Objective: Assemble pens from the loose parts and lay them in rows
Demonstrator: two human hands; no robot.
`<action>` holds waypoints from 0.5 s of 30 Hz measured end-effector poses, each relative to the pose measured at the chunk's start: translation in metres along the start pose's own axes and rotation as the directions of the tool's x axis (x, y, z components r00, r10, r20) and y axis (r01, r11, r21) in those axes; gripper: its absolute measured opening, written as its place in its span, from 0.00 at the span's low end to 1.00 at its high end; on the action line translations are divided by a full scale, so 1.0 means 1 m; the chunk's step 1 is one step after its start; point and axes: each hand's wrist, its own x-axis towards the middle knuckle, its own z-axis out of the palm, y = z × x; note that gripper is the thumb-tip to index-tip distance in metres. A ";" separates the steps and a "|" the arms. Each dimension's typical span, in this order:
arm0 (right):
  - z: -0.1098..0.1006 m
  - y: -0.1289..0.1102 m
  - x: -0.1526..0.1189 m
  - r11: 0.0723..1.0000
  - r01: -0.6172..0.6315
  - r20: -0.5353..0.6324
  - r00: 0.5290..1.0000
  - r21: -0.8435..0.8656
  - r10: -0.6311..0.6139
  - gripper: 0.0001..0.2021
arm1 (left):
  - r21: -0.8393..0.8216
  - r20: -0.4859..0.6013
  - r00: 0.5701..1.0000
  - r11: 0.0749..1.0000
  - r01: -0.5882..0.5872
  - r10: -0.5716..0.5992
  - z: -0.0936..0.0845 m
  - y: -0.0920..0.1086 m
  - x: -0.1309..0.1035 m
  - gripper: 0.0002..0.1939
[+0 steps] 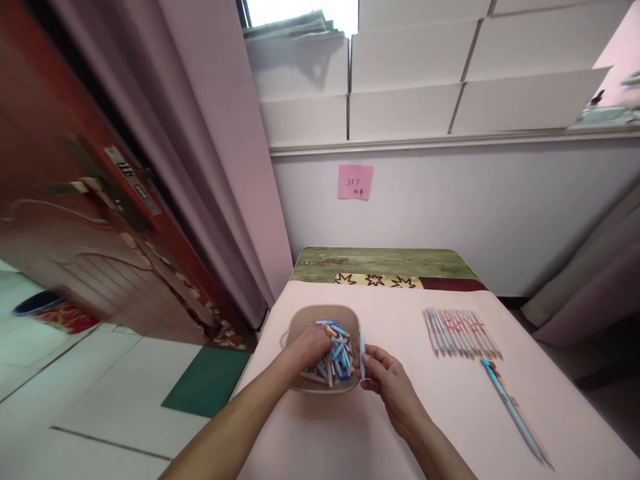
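Observation:
A beige basket (299, 319) on the table holds a jumble of pens and pen parts (340, 357) in blue, white and brown. Into it reaches my left hand (311, 347), its fingertips down among the pens and mostly hidden, so what they grip does not show. Beside the basket's right wall, my right hand (385, 377) pinches a light blue pen barrel (363, 357), held upright between thumb and fingers. To the right lies a neat row of several slim pens (463, 333). Two longer pens (517, 413), one blue and one brown, lie slanted side by side below that row.
Pale pink cloth (430, 400) covers most of the table, with a green patterned top (390, 259) showing at the back. A pink note (355, 182) is stuck on the wall behind. At left stand a red door (100, 200) and a purple curtain (210, 147).

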 end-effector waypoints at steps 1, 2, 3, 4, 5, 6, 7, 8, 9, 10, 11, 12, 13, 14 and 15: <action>0.000 0.000 0.000 1.000 -0.002 0.001 1.000 0.003 0.002 0.19 | -0.001 0.014 1.000 1.000 -0.001 0.001 0.000 -0.001 -0.001 0.08; 0.001 0.001 0.001 1.000 -0.003 0.003 1.000 0.005 0.003 0.19 | -0.003 0.032 0.999 1.000 0.000 0.000 -0.001 -0.002 -0.002 0.08; 0.001 0.001 0.001 1.000 -0.004 0.005 1.000 0.005 0.004 0.19 | -0.006 0.051 0.999 1.000 0.004 -0.003 -0.001 -0.003 -0.004 0.07; 0.001 0.001 0.000 1.000 -0.003 0.005 1.000 0.007 0.003 0.18 | -0.009 0.065 0.998 1.000 0.010 -0.009 -0.001 -0.003 -0.005 0.07; 0.001 0.001 0.000 1.000 -0.002 0.004 1.000 0.008 0.002 0.18 | -0.013 0.076 0.997 1.000 0.017 -0.016 -0.001 -0.002 -0.005 0.07; 0.002 0.002 -0.001 1.000 0.000 0.002 1.000 0.010 0.000 0.18 | -0.017 0.082 0.996 1.000 0.026 -0.025 -0.001 -0.001 -0.006 0.08; 0.002 0.002 -0.001 1.000 0.002 0.001 1.000 0.009 -0.002 0.18 | -0.022 0.087 0.996 0.999 0.036 -0.034 -0.001 0.000 -0.005 0.09; 0.002 0.002 -0.002 1.000 0.002 0.000 1.000 0.007 -0.002 0.18 | -0.028 0.088 0.995 0.999 0.044 -0.042 -0.001 0.002 -0.005 0.10; 0.002 0.002 -0.003 1.000 0.001 0.000 1.000 0.004 -0.001 0.17 | -0.036 0.087 0.995 0.998 0.050 -0.047 -0.001 0.004 -0.004 0.11; 0.002 0.001 -0.004 1.000 -0.003 0.003 1.000 0.001 0.003 0.17 | -0.045 0.083 0.995 0.998 0.053 -0.049 -0.001 0.006 -0.004 0.12; 0.001 0.001 -0.005 1.000 -0.008 0.006 1.000 -0.001 0.008 0.18 | -0.057 0.077 0.996 0.997 0.054 -0.050 -0.001 0.007 -0.004 0.13; 0.001 0.001 -0.005 1.000 -0.011 0.006 1.000 -0.004 0.011 0.18 | -0.069 0.070 0.996 0.996 0.054 -0.049 -0.001 0.008 -0.004 0.13; 0.000 0.000 -0.005 1.000 -0.013 0.007 1.000 -0.007 0.013 0.18 | -0.082 0.062 0.997 0.995 0.055 -0.050 -0.001 0.008 -0.004 0.13; -0.001 0.000 -0.005 1.000 -0.012 0.006 1.000 -0.012 0.012 0.19 | -0.095 0.052 0.997 0.994 0.060 -0.055 -0.001 0.008 -0.005 0.13; -0.002 0.000 -0.004 1.000 -0.006 0.003 1.000 -0.024 0.007 0.18 | -0.106 0.044 0.997 0.992 0.069 -0.065 -0.001 0.007 -0.007 0.13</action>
